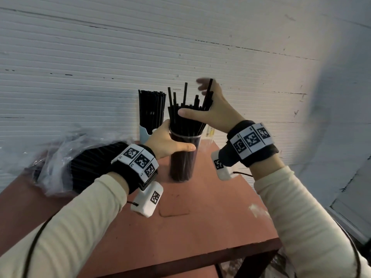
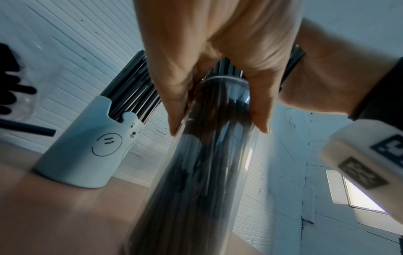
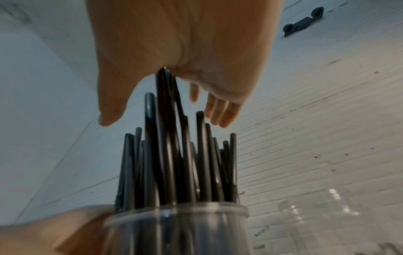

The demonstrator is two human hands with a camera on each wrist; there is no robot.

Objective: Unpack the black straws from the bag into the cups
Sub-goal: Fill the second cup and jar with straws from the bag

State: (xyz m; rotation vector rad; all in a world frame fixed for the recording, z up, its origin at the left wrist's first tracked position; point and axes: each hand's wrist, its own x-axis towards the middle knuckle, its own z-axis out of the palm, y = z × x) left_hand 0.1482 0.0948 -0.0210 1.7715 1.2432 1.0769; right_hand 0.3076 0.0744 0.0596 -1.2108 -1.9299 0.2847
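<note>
- Left hand (image 1: 168, 142) wraps around the clear cup (image 1: 183, 157) standing on the table (image 1: 200, 217).
- Right hand (image 1: 210, 109), fingers relaxed and spread, rests against the black straws (image 1: 180, 119) packed upright inside that cup.
- Bag (image 1: 60, 157) lies left.

On the table (image 1: 200, 227), the bag (image 1: 60, 157) lies left of two straw-filled cups (image 1: 185, 157), one behind the other

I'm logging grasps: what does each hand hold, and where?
Left hand grips the clear cup just below its rim. Right hand holds nothing, fingers open over the straws.
</note>
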